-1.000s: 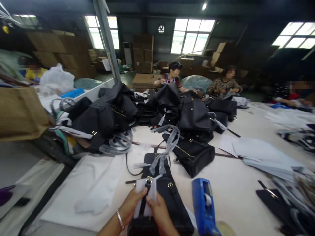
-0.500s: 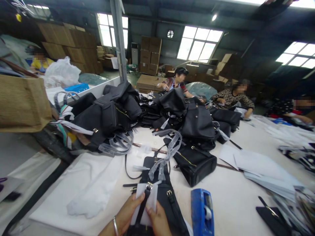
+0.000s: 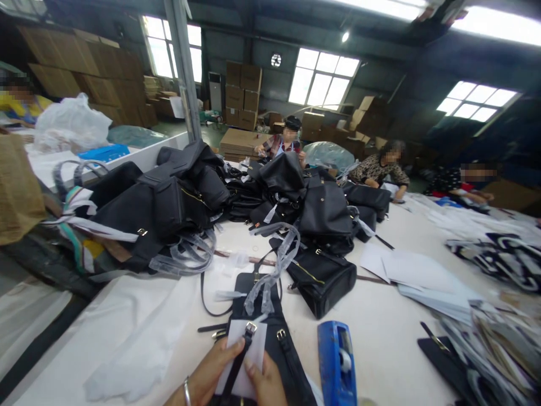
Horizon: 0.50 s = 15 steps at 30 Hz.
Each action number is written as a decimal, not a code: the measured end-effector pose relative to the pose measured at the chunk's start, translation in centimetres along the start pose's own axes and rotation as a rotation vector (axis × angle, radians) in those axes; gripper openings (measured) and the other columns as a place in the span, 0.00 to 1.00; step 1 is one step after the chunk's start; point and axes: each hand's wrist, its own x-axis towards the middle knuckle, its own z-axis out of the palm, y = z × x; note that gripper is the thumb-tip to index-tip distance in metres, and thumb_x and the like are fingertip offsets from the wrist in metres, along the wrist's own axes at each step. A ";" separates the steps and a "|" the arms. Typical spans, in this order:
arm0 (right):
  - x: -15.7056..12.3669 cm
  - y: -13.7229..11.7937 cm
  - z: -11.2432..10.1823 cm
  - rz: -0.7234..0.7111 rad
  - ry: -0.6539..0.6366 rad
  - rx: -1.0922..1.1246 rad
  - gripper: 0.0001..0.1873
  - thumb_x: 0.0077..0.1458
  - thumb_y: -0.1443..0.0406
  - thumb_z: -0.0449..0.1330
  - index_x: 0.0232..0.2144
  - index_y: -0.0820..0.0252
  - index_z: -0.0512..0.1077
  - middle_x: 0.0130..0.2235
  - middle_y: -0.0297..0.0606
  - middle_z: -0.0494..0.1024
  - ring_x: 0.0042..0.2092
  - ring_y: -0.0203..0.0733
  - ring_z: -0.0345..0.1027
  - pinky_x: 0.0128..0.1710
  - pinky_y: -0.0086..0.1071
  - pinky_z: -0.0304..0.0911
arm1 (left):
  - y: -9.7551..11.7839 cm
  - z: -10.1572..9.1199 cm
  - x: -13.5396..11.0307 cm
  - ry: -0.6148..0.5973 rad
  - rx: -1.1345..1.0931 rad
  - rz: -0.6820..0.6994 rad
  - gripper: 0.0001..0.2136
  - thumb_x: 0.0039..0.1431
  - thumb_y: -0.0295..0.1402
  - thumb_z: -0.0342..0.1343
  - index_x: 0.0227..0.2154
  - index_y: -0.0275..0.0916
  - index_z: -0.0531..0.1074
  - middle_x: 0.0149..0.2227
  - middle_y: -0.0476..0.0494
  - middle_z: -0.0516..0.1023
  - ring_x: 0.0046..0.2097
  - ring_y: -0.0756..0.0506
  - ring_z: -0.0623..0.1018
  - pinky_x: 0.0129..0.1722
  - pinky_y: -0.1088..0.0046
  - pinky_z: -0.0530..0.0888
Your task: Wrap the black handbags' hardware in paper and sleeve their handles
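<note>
A black backpack (image 3: 274,324) lies on the table in front of me, with plastic-wrapped handles (image 3: 276,276) at its far end. Over it I hold a piece of white paper (image 3: 256,352), which sits beneath a narrow black strap (image 3: 236,363) with a gold buckle (image 3: 251,328). My left hand (image 3: 213,363), wearing a silver bangle, pinches the paper's left side, its thumb against the strap. My right hand (image 3: 268,380) grips the paper's right side with the thumb on top. Fingers under the paper are hidden.
A blue tape dispenser (image 3: 327,361) stands to the right. Black bags (image 3: 325,214) are heaped across the table, one (image 3: 325,282) close by. White sheets (image 3: 418,270) lie at right, crumpled white material (image 3: 135,349) at left. Several co-workers (image 3: 380,166) sit beyond.
The view has turned slightly right, so everything sits further left in the picture. Both hands keep their hold on the paper, with little other change.
</note>
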 end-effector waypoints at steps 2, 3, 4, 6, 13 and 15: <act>0.2 0.7 -0.3 -0.012 0.040 -0.024 0.32 0.42 0.48 0.63 0.43 0.65 0.74 0.40 0.47 0.80 0.44 0.56 0.72 0.48 0.48 0.63 | 0.2 0.2 0.0 0.012 0.015 -0.021 0.23 0.49 0.47 0.60 0.43 0.33 0.74 0.36 0.36 0.81 0.37 0.38 0.79 0.38 0.62 0.74; 0.3 1.1 -0.4 -0.020 0.056 -0.038 0.32 0.41 0.47 0.63 0.43 0.65 0.74 0.40 0.47 0.80 0.44 0.57 0.72 0.47 0.48 0.63 | 0.2 0.3 0.1 0.006 0.024 -0.032 0.23 0.48 0.47 0.61 0.42 0.33 0.74 0.35 0.36 0.81 0.37 0.37 0.79 0.38 0.62 0.74; 0.4 1.4 -0.5 -0.026 0.062 -0.053 0.33 0.41 0.47 0.63 0.43 0.65 0.74 0.40 0.47 0.80 0.44 0.58 0.72 0.47 0.49 0.63 | 0.2 0.3 0.2 -0.006 0.035 -0.042 0.24 0.48 0.47 0.61 0.41 0.33 0.75 0.34 0.36 0.81 0.37 0.37 0.79 0.39 0.61 0.74; 0.5 1.7 -0.6 -0.027 0.055 -0.080 0.32 0.41 0.47 0.62 0.43 0.64 0.74 0.40 0.47 0.80 0.45 0.58 0.72 0.48 0.49 0.62 | 0.2 0.3 0.4 -0.021 0.063 -0.046 0.24 0.47 0.48 0.61 0.41 0.34 0.75 0.35 0.37 0.81 0.39 0.37 0.79 0.40 0.61 0.73; -0.1 1.2 -0.4 -0.024 0.038 -0.221 0.28 0.45 0.57 0.61 0.49 0.61 0.72 0.49 0.45 0.75 0.53 0.57 0.66 0.55 0.47 0.56 | -0.4 0.1 0.8 0.071 0.173 0.030 0.22 0.50 0.46 0.59 0.43 0.35 0.74 0.40 0.39 0.80 0.45 0.38 0.77 0.48 0.62 0.70; -0.6 0.3 -0.5 -0.035 -0.011 -0.277 0.26 0.45 0.59 0.61 0.47 0.60 0.73 0.49 0.44 0.76 0.52 0.56 0.67 0.54 0.46 0.57 | -0.1 0.2 0.8 0.075 0.199 0.050 0.22 0.49 0.45 0.60 0.43 0.35 0.74 0.40 0.40 0.81 0.45 0.38 0.76 0.47 0.63 0.70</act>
